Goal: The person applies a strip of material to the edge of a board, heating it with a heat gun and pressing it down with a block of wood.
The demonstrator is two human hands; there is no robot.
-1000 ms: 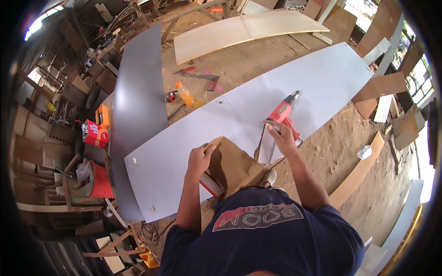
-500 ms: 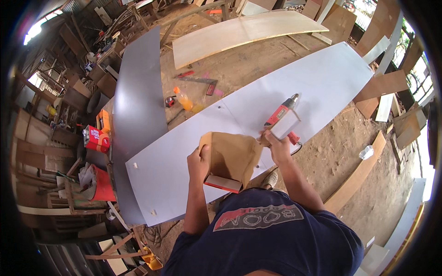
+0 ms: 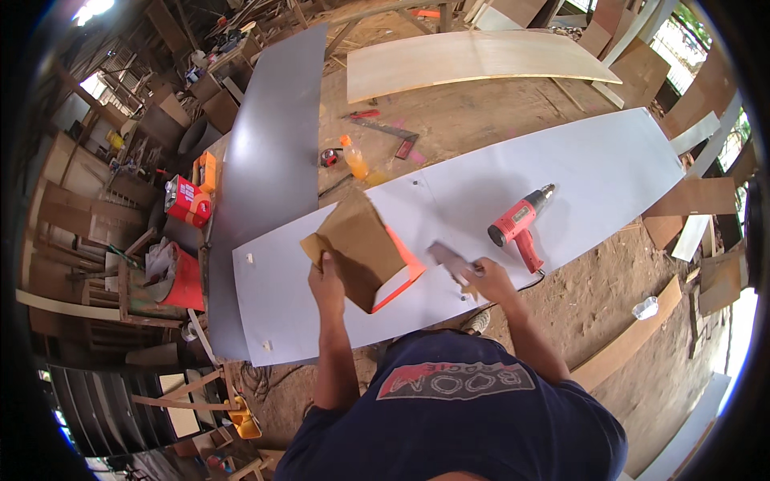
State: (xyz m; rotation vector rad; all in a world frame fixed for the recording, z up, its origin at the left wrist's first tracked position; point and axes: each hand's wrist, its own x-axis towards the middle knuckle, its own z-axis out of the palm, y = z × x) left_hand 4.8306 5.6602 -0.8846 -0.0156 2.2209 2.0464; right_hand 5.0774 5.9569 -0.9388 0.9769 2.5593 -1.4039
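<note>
The cardboard box (image 3: 365,248), its near-left edge pinched by the left hand (image 3: 327,287) above the white panel (image 3: 613,168), should handle as light, semi-stiff and creasable, best gripped along folds; the right hand (image 3: 492,284) pinches a blurred flat piece (image 3: 449,260), possibly cardboard.

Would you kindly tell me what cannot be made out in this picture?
All in the head view:
Left hand: most fingers hidden behind the brown cardboard.
Flat piece in the right hand: motion blur smears its outline.
Shoe: partly covered by the dark shirt.
Heat gun: cord partly hidden behind the right forearm.
</note>
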